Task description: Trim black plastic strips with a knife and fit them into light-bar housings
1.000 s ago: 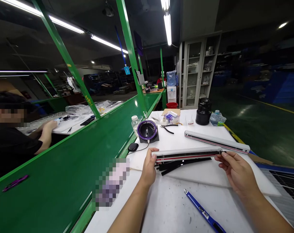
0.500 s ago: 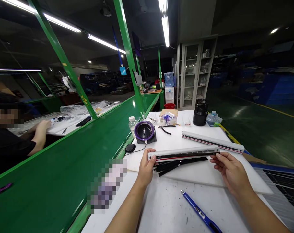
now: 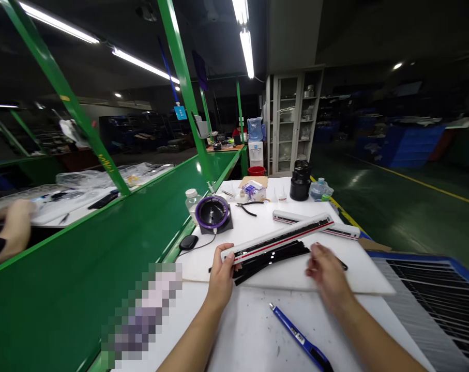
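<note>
My left hand (image 3: 222, 271) grips the left end of a white model train car body (image 3: 276, 239) with a red stripe and dark windows; its right end is raised. My right hand (image 3: 327, 271) is off the car, blurred, above the foam sheet, with its fingers curled; what it holds, if anything, cannot be made out. A thin black strip end (image 3: 343, 264) shows just beside it. Black strips (image 3: 271, 261) lie on the foam under the car. A second car body (image 3: 346, 231) rests behind, partly covered by the held one.
A blue pen-like tool (image 3: 300, 338) lies in front on the white table. Farther back are black-handled pliers (image 3: 250, 209), a round purple-rimmed device (image 3: 213, 213), a bottle (image 3: 191, 200) and a black container (image 3: 300, 182). A person's arm (image 3: 17, 227) shows beyond the green partition (image 3: 102, 263).
My right hand has let go of the car's right end and moved lower. The car has tilted, its right end higher, still in my left hand. The view has turned right.
</note>
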A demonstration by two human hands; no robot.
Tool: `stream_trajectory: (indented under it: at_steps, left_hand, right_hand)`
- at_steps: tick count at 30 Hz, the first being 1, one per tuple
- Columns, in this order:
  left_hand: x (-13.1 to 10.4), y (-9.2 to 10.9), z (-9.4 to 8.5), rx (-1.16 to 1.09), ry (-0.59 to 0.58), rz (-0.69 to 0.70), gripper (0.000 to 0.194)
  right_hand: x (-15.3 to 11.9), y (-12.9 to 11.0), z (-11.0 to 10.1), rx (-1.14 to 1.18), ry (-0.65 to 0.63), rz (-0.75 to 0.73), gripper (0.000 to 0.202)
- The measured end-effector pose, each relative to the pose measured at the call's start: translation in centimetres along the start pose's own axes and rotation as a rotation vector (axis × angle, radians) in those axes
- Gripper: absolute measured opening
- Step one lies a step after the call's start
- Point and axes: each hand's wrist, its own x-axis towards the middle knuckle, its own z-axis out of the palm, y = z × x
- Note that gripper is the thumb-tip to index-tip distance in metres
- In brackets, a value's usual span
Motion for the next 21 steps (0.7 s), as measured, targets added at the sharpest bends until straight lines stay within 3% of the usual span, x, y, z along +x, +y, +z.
stream_trajectory:
  at_steps: [2,5,8,14,21]
  left_hand:
    - [-0.6,0.0,0.8,0.014,-0.041,-0.031,0.047]
    - [-1.0,0.1,1.4,0.055,-0.127,-0.054,0.048]
    - [-0.5,0.2,0.9,0.067,-0.145,-0.075,0.049]
    - [1.1,0.9,-0.4,-0.005,-0.069,-0.062,0.051]
    - [1.5,0.9,-0.7,-0.033,-0.049,-0.053,0.050]
  right_hand:
    - [-1.6,1.1,1.3,0.067,-0.137,0.134,0.063]
    - [-2.7,1.8,2.4,0.162,-0.231,0.229,0.054]
    - [-1.6,0.9,1.7,0.264,-0.203,0.234,0.049]
    - [1.6,-1.8,-0.4,0.416,-0.043,0.153,0.036]
    - [1.6,-2.2,-0.4,0.443,-0.046,0.112,0.033]
